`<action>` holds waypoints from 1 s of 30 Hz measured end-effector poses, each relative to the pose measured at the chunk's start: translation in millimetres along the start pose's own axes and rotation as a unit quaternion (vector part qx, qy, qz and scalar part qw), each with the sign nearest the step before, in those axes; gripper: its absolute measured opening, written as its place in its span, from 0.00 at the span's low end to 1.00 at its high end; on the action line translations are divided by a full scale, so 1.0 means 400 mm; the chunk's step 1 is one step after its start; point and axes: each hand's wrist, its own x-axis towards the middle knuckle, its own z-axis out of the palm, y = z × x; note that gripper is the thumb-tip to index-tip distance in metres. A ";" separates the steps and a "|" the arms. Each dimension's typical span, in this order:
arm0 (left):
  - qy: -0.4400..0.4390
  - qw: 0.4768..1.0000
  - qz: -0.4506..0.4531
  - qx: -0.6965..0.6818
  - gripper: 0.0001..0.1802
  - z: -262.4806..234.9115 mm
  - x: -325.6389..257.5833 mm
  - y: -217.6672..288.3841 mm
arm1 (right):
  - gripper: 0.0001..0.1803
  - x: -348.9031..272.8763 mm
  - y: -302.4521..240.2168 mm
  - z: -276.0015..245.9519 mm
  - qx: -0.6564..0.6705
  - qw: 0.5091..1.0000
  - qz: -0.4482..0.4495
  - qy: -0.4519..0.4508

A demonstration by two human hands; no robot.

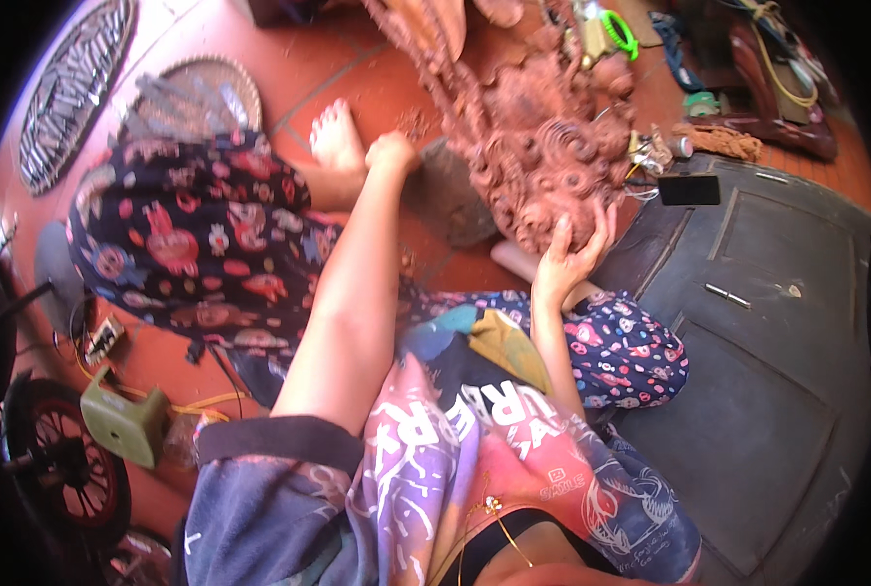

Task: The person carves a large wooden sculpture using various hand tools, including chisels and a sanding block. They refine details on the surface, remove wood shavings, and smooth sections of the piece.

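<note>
A large reddish-brown wood carving (552, 146), cut with scrolls, knobs and long spiky parts, leans in front of me. My right hand (574, 256) cups its rounded near end, thumb on one side and fingers curved round the other. To its left, my left hand (392, 154) is closed in a fist beside the carving and near my bare foot (337, 137). What the fist holds, if anything, is hidden. A dark, rough block (450, 198) sits between the left hand and the carving, partly behind both.
Carving tools fill an oval tray (76, 93) and a round basket (230, 78) at far left. A dark panelled board (748, 322) lies right, bearing a phone (689, 190) and a slim metal tool (727, 296). A green stool (125, 415) and wheel (69, 464) stand lower left.
</note>
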 end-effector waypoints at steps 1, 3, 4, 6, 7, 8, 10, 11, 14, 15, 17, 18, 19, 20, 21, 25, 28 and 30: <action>0.014 1.000 0.005 0.004 0.20 -0.011 -0.024 0.010 | 0.27 0.002 -0.005 -0.012 0.003 1.000 0.009 -0.008; 0.053 0.997 0.032 0.051 0.18 -0.046 -0.048 0.032 | 0.29 0.021 -0.028 -0.038 -0.016 0.998 0.031 -0.052; 0.058 0.994 0.055 0.074 0.17 -0.067 -0.068 0.046 | 0.34 0.036 -0.030 -0.054 -0.022 0.995 0.033 -0.087; 0.071 0.991 0.064 0.094 0.16 -0.108 -0.100 0.066 | 0.41 0.068 -0.062 -0.067 0.005 0.996 0.005 -0.087; 0.073 0.989 0.074 0.104 0.16 -0.124 -0.121 0.082 | 0.44 0.081 -0.078 -0.079 0.012 0.996 -0.009 -0.084; 0.061 0.988 0.094 0.103 0.15 -0.144 -0.142 0.090 | 0.52 0.092 -0.089 -0.081 0.002 0.994 -0.022 -0.106; 0.060 0.978 0.162 0.115 0.14 -0.171 -0.198 0.103 | 0.52 0.091 -0.051 -0.075 -0.009 0.986 -0.032 -0.162; 0.059 0.972 0.194 0.122 0.14 -0.183 -0.225 0.108 | 0.52 0.089 -0.032 -0.072 -0.048 0.979 -0.032 -0.196; 0.062 0.950 0.274 0.138 0.11 -0.203 -0.321 0.121 | 0.51 0.078 -0.012 -0.068 -0.045 0.980 -0.027 -0.192; 0.096 0.946 0.286 0.116 0.10 -0.190 -0.330 0.115 | 0.51 0.072 -0.010 -0.065 -0.048 0.981 -0.033 -0.186; 0.169 0.934 0.308 0.069 0.09 -0.171 -0.334 0.097 | 0.49 0.066 -0.027 -0.053 -0.013 0.984 -0.022 -0.179; 0.176 0.935 0.303 0.058 0.10 -0.170 -0.360 0.106 | 0.48 0.064 -0.021 -0.059 -0.013 0.984 -0.022 -0.178; 0.186 0.931 0.312 0.038 0.11 -0.175 -0.380 0.112 | 0.47 0.066 -0.020 -0.059 -0.007 0.983 -0.023 -0.181; 0.196 0.926 0.322 0.018 0.11 -0.179 -0.395 0.120 | 0.46 0.070 -0.024 -0.059 -0.020 0.985 -0.028 -0.172; 0.202 0.923 0.328 -0.004 0.12 -0.176 -0.409 0.119 | 0.45 0.067 -0.026 -0.061 -0.018 0.985 -0.028 -0.169; 0.134 0.932 0.331 0.066 0.12 -0.200 -0.424 0.116 | 0.44 0.085 -0.037 -0.073 -0.009 0.979 -0.021 -0.200; 0.022 0.882 0.461 0.089 0.20 -0.301 -0.556 0.082 | 0.43 0.139 -0.077 -0.208 0.095 0.947 0.065 -0.301; -0.065 0.878 0.471 0.063 0.26 -0.420 -0.647 0.051 | 0.41 0.239 -0.107 -0.373 0.158 0.896 0.092 -0.404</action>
